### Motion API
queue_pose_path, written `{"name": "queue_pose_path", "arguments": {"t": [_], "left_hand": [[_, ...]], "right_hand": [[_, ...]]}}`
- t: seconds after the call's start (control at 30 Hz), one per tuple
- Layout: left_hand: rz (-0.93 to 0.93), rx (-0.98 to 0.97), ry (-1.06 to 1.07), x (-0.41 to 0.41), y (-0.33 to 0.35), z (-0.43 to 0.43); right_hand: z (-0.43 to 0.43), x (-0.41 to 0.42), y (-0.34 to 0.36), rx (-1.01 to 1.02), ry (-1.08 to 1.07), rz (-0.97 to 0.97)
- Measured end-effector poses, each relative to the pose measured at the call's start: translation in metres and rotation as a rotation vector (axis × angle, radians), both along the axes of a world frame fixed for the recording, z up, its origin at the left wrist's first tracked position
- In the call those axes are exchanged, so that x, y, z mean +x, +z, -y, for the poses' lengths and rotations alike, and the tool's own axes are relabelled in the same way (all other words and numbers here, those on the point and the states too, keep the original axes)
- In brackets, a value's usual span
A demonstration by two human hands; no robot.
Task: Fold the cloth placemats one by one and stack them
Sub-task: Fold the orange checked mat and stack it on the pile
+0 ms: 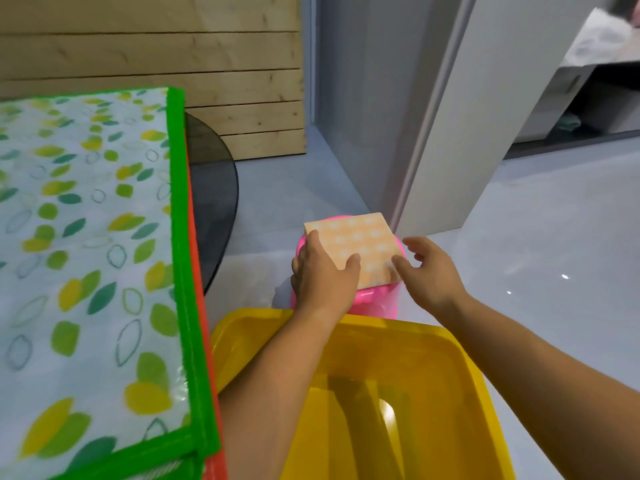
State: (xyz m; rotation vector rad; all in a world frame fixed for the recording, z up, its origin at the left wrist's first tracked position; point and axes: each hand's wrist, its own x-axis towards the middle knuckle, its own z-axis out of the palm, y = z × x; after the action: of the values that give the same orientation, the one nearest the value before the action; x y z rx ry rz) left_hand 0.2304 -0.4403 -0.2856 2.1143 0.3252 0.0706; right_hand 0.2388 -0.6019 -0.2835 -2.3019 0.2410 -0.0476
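The folded placemat [360,244], orange with pale dots, lies as a small square on top of a pink stool [377,301] on the floor. The left hand [322,271] holds it at its left near side, thumb pressed on top and fingers curled over the edge. The right hand [429,271] is loose and spread. Its thumb touches the mat's near right corner and its fingers are lifted just off the right edge, holding nothing.

Both forearms reach out over a yellow tub [460,358] that sits just in front of the stool. To the left, a leaf-print mat [86,237] with a green border lies flat on a dark glass table [214,188]. The edge of an orange mat [199,271] shows from under its right side. Behind the table stands a wood panel [173,46], and pale grey floor [519,254] stretches off to the right.
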Motion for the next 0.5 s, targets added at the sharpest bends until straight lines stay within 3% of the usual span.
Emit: {"name": "queue_pose_path", "arguments": {"t": [0.27,0.5], "left_hand": [[0.126,-0.249,0.112,-0.072,0.091,-0.002],[0.185,-0.433,-0.040,-0.176,0.169,0.005]], "right_hand": [[0.003,-0.084,0.092,0.024,0.053,0.119],[-0.024,-0.160,0.194,0.002,0.108,0.258]]}}
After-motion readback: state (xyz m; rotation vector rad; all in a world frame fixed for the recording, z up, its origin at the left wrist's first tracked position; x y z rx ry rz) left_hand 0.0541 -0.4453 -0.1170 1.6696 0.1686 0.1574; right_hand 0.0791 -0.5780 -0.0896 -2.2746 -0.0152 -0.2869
